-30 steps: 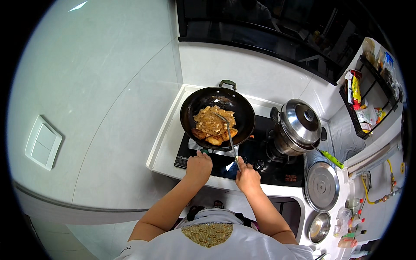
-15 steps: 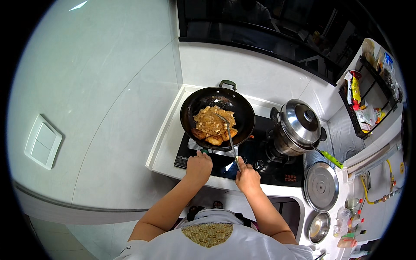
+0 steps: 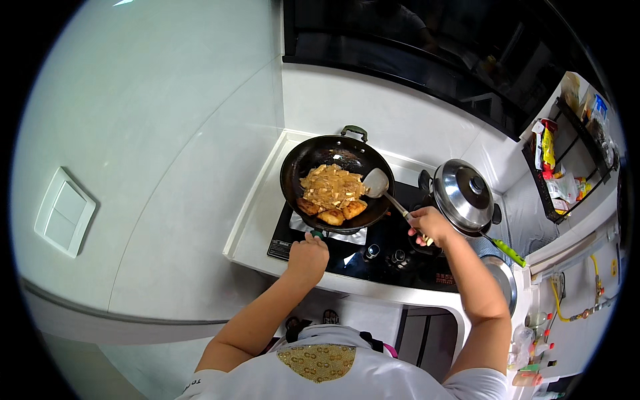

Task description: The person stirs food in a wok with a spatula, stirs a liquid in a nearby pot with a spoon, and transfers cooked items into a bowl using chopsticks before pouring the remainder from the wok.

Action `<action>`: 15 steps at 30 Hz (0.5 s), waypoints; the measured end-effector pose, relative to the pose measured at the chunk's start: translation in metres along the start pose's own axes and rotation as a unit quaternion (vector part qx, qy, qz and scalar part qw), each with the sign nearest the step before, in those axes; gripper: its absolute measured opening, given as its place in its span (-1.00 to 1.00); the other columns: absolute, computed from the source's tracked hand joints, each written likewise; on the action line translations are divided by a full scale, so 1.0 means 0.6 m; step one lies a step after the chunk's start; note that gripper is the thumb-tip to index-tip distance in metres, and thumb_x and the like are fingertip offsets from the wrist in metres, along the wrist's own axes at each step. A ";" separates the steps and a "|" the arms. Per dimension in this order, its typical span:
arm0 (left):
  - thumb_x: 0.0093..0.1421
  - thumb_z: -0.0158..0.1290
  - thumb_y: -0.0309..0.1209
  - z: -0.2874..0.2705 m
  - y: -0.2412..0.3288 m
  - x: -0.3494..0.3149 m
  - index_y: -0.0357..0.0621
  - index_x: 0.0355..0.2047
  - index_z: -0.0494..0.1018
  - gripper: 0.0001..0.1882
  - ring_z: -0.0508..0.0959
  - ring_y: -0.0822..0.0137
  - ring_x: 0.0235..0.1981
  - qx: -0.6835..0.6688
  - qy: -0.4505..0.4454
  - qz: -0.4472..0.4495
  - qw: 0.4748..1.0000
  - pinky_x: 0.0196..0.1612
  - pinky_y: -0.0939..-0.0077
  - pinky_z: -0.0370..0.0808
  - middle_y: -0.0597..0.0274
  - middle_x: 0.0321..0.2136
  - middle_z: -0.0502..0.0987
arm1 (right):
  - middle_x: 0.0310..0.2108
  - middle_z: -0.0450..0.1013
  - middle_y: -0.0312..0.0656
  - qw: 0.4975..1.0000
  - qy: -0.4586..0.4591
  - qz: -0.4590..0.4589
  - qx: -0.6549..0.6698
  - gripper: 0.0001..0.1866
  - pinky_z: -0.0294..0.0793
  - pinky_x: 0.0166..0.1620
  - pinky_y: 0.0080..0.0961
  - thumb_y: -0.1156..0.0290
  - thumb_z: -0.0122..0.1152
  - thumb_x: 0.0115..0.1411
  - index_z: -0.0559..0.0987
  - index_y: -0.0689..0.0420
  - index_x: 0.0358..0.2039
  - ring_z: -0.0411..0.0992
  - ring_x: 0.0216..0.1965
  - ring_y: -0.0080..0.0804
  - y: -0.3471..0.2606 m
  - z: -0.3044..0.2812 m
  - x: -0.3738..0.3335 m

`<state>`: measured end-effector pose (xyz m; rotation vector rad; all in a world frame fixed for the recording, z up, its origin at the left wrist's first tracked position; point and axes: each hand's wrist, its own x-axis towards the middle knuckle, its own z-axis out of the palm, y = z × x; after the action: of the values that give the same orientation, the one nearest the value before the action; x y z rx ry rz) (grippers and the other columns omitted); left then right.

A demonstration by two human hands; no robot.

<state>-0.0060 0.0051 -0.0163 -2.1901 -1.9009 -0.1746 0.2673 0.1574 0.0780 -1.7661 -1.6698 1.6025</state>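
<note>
A black wok [image 3: 294, 160] sits on the left side of the hob. In it lie pale brown sliced food [image 3: 332, 185] and, along the near side, several browned fried pieces [image 3: 331, 217]. My left hand [image 3: 309, 257] is closed at the wok's near handle [image 3: 317, 234], which is mostly hidden under the fingers. My right hand [image 3: 430, 225], right of the wok, is wrapped round the handle of a metal spatula [image 3: 377, 182]. The spatula's blade is over the wok's right inner wall, at the right edge of the sliced food.
A lidded steel pot [image 3: 463, 195] stands on the hob's right side, close to my right hand; a green handle [image 3: 509, 252] sticks out near it. A round metal lid [image 3: 503, 280] is partly behind my right forearm. Bottles stand farther right, below a wall rack [image 3: 559, 200] of packets.
My right hand has swung right and away from me. The spatula's blade has moved from the middle of the food to the wok's right side. My left hand stays at the wok handle.
</note>
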 end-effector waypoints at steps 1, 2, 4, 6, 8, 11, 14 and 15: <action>-0.10 0.03 -0.47 0.001 0.000 -0.001 -0.44 -0.15 0.46 -0.55 0.60 0.13 -0.46 0.002 0.001 0.002 1.000 -0.37 0.32 0.49 -0.37 -0.18 0.48 | -0.57 0.43 -0.08 1.000 -0.003 0.010 -0.022 -0.77 0.31 -0.73 -0.53 0.49 0.02 0.16 0.48 0.38 -0.23 0.33 -0.76 -0.42 -0.021 -0.003 -0.005; -0.10 0.03 -0.47 0.000 -0.001 -0.001 -0.43 -0.15 0.46 -0.55 0.60 0.14 -0.46 0.004 -0.004 -0.003 1.000 -0.38 0.32 0.49 -0.36 -0.18 0.48 | -0.56 0.46 -0.09 0.998 -0.034 0.021 -0.043 -0.75 0.31 -0.73 -0.53 0.47 0.03 0.17 0.48 0.35 -0.19 0.33 -0.76 -0.44 -0.029 -0.010 0.011; -0.09 0.03 -0.46 -0.003 0.001 -0.001 -0.43 -0.15 0.46 -0.55 0.59 0.15 -0.46 0.005 -0.013 -0.011 1.000 -0.38 0.33 0.48 -0.35 -0.18 0.49 | -0.53 0.50 -0.11 0.995 -0.086 0.038 -0.039 -0.77 0.31 -0.74 -0.58 0.44 0.03 0.18 0.49 0.29 -0.20 0.35 -0.76 -0.48 -0.045 -0.018 0.026; -0.09 0.03 -0.46 -0.002 0.002 -0.002 -0.42 -0.15 0.46 -0.56 0.59 0.16 -0.46 -0.001 -0.011 -0.014 1.000 -0.38 0.32 0.48 -0.35 -0.17 0.48 | -0.53 0.49 -0.12 0.991 -0.114 0.047 0.056 -0.80 0.32 -0.74 -0.62 0.44 0.02 0.19 0.50 0.26 -0.24 0.36 -0.74 -0.50 -0.041 -0.002 0.044; -0.09 0.05 -0.47 -0.006 0.003 0.002 -0.41 -0.19 0.48 -0.59 0.59 0.18 -0.47 -0.006 -0.004 -0.015 1.000 -0.41 0.34 0.49 -0.33 -0.18 0.49 | -0.53 0.49 -0.13 0.979 -0.135 0.046 0.146 -0.82 0.32 -0.75 -0.68 0.42 0.01 0.19 0.49 0.23 -0.27 0.37 -0.72 -0.54 -0.036 0.024 0.062; -0.09 0.10 -0.49 -0.020 0.006 0.005 -0.39 -0.25 0.51 -0.66 0.60 0.22 -0.49 -0.008 0.010 -0.012 1.000 -0.45 0.36 0.50 -0.31 -0.22 0.52 | -0.52 0.50 -0.17 0.957 -0.131 0.026 0.256 -0.81 0.30 -0.75 -0.70 0.40 0.06 0.17 0.50 0.22 -0.26 0.37 -0.72 -0.58 -0.013 0.055 0.092; -0.10 0.11 -0.48 -0.012 0.004 -0.001 -0.39 -0.24 0.51 -0.64 0.61 0.20 -0.46 0.005 0.022 -0.010 1.000 -0.42 0.34 0.51 -0.33 -0.22 0.51 | -0.53 0.49 -0.17 0.953 -0.117 -0.006 0.278 -0.76 0.30 -0.76 -0.71 0.41 0.05 0.19 0.47 0.25 -0.16 0.36 -0.72 -0.57 -0.013 0.072 0.096; -0.10 0.11 -0.48 -0.007 0.003 -0.003 -0.40 -0.23 0.51 -0.63 0.61 0.19 -0.45 0.009 0.023 -0.009 1.000 -0.41 0.33 0.51 -0.33 -0.22 0.51 | -0.53 0.48 -0.17 0.952 -0.111 -0.020 0.283 -0.75 0.30 -0.76 -0.71 0.42 0.04 0.20 0.47 0.25 -0.13 0.36 -0.72 -0.57 -0.012 0.076 0.094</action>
<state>-0.0039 0.0020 -0.0130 -2.1395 -1.8916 -0.2083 0.2132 0.1838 0.0367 -1.2934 -1.1361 2.0568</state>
